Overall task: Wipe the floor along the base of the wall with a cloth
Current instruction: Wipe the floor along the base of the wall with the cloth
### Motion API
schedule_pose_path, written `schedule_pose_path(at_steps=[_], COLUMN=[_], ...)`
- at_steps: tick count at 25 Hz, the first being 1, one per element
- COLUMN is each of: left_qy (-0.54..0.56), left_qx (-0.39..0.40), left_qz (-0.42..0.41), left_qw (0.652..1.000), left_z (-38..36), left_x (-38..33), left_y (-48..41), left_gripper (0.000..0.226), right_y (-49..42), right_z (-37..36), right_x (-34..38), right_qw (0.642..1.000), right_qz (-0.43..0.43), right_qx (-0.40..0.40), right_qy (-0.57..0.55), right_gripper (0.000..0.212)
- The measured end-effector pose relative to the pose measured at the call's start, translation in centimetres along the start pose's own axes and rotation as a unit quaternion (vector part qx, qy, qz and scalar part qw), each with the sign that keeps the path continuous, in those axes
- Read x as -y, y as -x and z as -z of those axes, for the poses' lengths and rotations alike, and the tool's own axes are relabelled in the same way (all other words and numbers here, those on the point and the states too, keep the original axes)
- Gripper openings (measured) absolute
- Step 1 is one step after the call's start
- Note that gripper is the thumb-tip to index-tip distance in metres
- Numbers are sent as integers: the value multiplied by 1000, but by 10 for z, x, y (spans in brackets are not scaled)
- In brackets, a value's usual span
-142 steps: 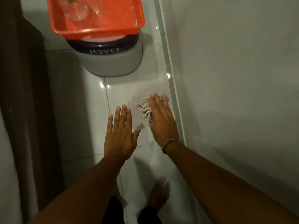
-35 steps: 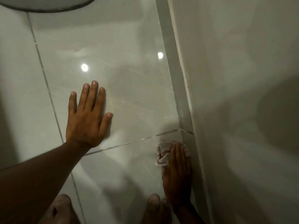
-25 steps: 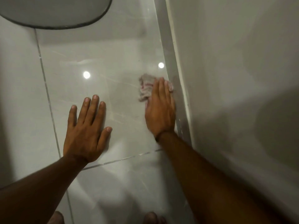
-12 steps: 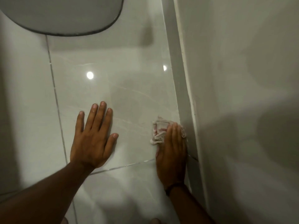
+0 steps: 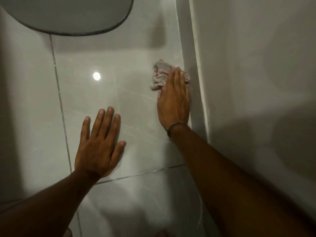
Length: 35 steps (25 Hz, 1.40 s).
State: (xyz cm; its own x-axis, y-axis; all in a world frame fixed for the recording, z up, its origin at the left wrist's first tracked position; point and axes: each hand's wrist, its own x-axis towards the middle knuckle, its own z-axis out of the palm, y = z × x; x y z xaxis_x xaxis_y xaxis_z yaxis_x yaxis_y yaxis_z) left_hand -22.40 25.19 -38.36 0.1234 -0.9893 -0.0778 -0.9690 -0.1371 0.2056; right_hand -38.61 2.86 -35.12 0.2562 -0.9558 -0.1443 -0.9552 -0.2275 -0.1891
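1. Head view looks down on a glossy pale grey tiled floor [image 5: 136, 117], with a plain off-white wall [image 5: 256, 82] rising at the right and a narrow grey skirting strip [image 5: 193, 82] along its foot.
2. Right hand [image 5: 174, 101] lies flat, fingers together, pressing a crumpled off-white cloth with red stripes [image 5: 159, 76] onto the tile just beside the skirting; it pins the cloth under palm and fingers rather than clenching it, which keeps a wide patch of fabric on the floor.
3. Left hand [image 5: 100, 144] is spread palm-down on bare tile, fingers apart and holding nothing, likely taking the person's weight while crouched.
4. A rounded grey base with a dark rim [image 5: 68, 14] sits at the top; what it belongs to I can't make out.
5. Judging by the tiles, the stretch ahead toward that base remains to be wiped.
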Motion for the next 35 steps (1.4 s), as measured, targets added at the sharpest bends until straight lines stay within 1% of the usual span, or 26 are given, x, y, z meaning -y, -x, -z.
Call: schedule_pose_path(at_steps=[2,6,8,11,14,16,18,20,23,24,26,29,30,31,32,34,35], left_qy=[2,-1,0,4,2,3,6,20,26,23,21,26,25,29,44,55,54], left_qx=[-2,-2,2,7,7,10,11,18,34,50,95,169,162,149,167,165,184], left_qz=[1,-3,-5,0,-1,1,4,7,15,19,32,48,78,98,93,115,116], left_qw=[1000,1000,1000,1000,1000,1000,1000,1000,999,998,995,984,983,984,981,978,975], left_z=[-1,-1,-1,-2,-2,-1,-1,2,12,17,29,77,127,187,192,254,255], left_x=[1,1,1,2,3,4,5,1,-3,-7,-18,-31,-36,-38,-51,-65,-77], left_y=[0,2,0,1,0,0,-1,-2,-1,-1,0,14,23,30,38,45,52], left_gripper=[82,82,82,82,82,82,82,82,79,78,78,81,81,81,80,80,79], right_y=[61,223,260,232,155,115,107,133,215,244,282,288,272,256,258,232,233], right_z=[-4,-8,-12,-11,-8,-4,-6,-8,-11,-9,-4,26,69,119,124,186,191], right_x=[-22,-69,-78,-69,-48,-35,-35,-49,-69,-75,-87,-83,-64,-39,-41,-13,-15], right_qw=[1000,999,998,999,1000,1000,999,999,999,999,997,988,984,983,985,975,971], right_qz=[15,-16,-27,-24,-11,-8,3,18,0,-8,-31,-53,-52,-45,-55,-69,-96], right_qx=[-2,29,46,32,-3,-10,-13,-35,-29,-24,-18,7,15,38,57,58,60], right_qy=[12,18,35,27,1,-22,-32,-27,-20,-25,-73,-145,-171,-173,-156,-202,-209], right_gripper=[65,66,68,67,62,60,59,55,51,49,47,46,45,45,46,48,50])
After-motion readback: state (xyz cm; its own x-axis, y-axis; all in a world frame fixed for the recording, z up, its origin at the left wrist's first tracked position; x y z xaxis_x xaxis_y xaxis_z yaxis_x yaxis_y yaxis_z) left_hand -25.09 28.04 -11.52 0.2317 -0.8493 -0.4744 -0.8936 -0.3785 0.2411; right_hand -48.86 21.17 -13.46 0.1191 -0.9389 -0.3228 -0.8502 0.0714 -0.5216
